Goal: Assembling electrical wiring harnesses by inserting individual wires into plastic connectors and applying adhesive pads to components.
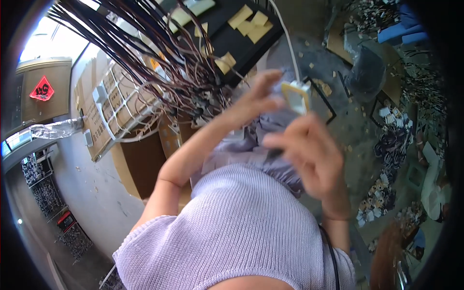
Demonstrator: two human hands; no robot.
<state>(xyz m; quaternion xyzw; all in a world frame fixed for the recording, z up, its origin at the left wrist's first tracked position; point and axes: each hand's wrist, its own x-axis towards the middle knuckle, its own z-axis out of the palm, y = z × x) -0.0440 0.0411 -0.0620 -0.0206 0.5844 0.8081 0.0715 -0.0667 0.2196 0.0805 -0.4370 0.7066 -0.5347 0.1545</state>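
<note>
I have both bare hands near the middle of the frame, blurred. The left hand (261, 99) is open, its thumb and fingers spread apart, with the fingertips close to a small white-and-yellow frame (303, 102). The blur keeps me from telling whether they touch it. That frame sits just right of upper centre, at the lower end of a white cable (291, 46) running down from the top edge. The right hand (314, 154) is just below it with bent fingers; I cannot tell whether they grip anything.

At the upper centre I see a black surface (237, 41) with yellow pieces (258, 29) lying on it. Thick bundles of dark cables (140, 53) run from the upper left toward the centre, past a white wire rack (126, 92). An open cardboard box (124, 162) is left of centre, beside the left forearm. Heaps of small parts and cables (386, 150) lie along the right side.
</note>
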